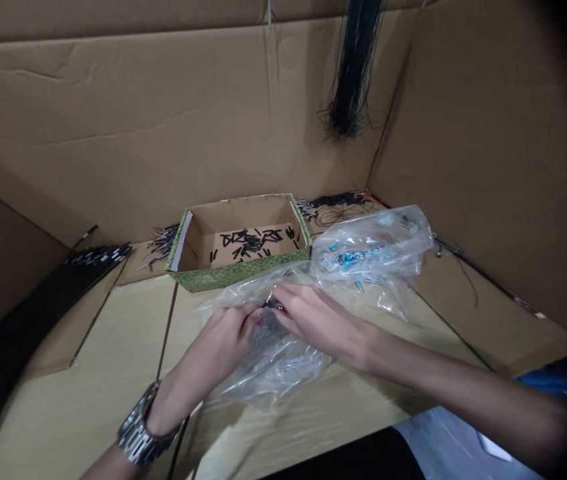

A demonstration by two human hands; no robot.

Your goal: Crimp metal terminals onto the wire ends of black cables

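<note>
My left hand [228, 333], with a metal watch [138, 423] on its wrist, pinches one end of a small dark piece [266, 303]. My right hand [308, 313] is closed at the other end of that piece, with a bit of red showing at its fingers. The two hands almost meet, above a clear plastic bag [268, 380] on the table. Behind them, a green-edged cardboard box [238, 275] holds several short black pieces [249, 243]. Another clear bag [398, 243] with small blue-tipped parts [351, 259] lies to the right of the box.
Cardboard walls [163, 107] surround the table [133, 333]. A bundle of dark wires [353, 73] hangs at the back. Long black cables [28, 313] lie at the left. More wire ends [163, 243] are beside the box, and a thin dark rod runs along the right wall.
</note>
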